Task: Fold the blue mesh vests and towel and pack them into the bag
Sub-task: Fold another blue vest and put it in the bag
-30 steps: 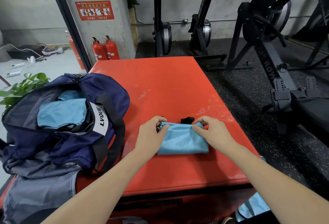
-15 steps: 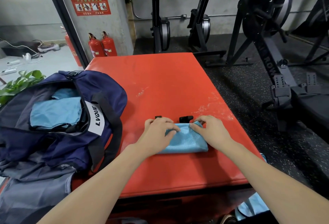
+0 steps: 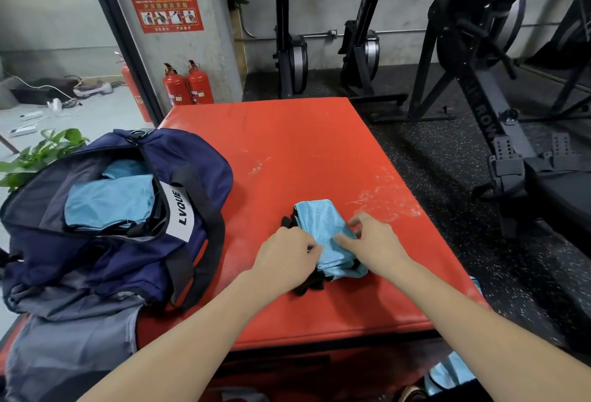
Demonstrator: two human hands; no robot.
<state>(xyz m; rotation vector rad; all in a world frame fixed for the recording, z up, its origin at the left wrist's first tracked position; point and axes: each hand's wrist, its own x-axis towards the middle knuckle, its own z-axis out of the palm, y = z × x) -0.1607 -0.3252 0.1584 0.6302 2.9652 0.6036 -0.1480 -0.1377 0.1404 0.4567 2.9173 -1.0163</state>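
I take the red mat [image 3: 287, 152] as my landmark: it fills the middle of my view, and the navy bag [image 3: 105, 241] slumps over its left edge, unzipped, with folded blue cloth [image 3: 108, 200] lying inside the opening. Toward the mat's near right corner lies the folded blue mesh vest [image 3: 323, 225], a narrow bundle angled away from me, black trim poking out at its near end. My left hand [image 3: 284, 261] has its fingers curled onto the bundle's near left edge, pinching it. My right hand [image 3: 374, 241] rests on the bundle's right side, thumb and fingers bent around the fabric. How the folds stack beneath my hands I cannot tell. More blue cloth [image 3: 451, 373] peeks out below the mat's near right corner, cut off.
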